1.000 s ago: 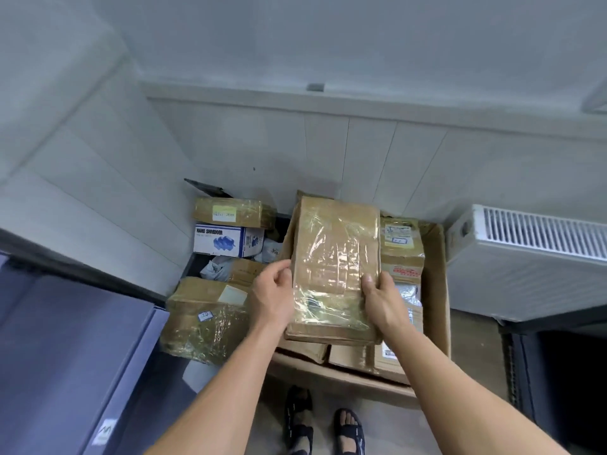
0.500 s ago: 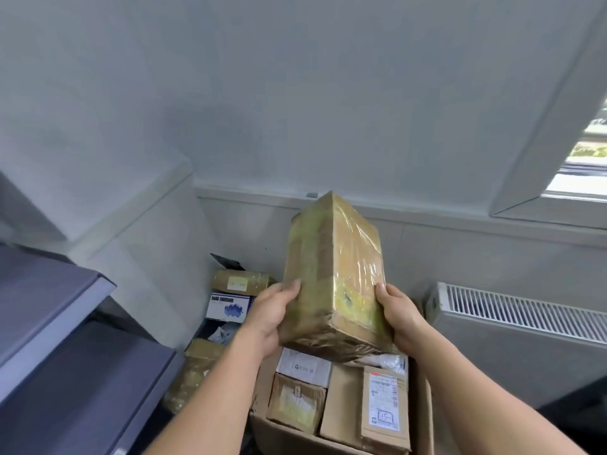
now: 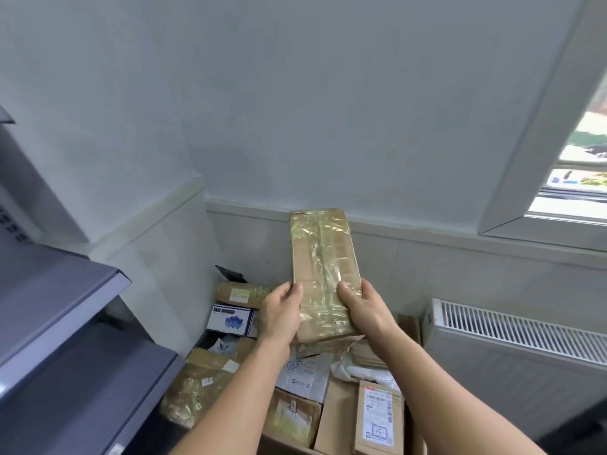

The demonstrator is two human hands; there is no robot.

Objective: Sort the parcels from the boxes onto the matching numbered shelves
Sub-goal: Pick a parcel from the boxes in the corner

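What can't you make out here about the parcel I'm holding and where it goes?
Head view only:
- Held parcel number: the taped face shown has no label; the other faces are turned away.
- Shelves numbers: a white tag at the bottom edge is cut off and too small to read.
- White parcel handwritten mark: too small to read.

Blue-white box (image 3: 230,320): "HAND SHREDDER"; parcel label (image 3: 377,418): handwritten "15".
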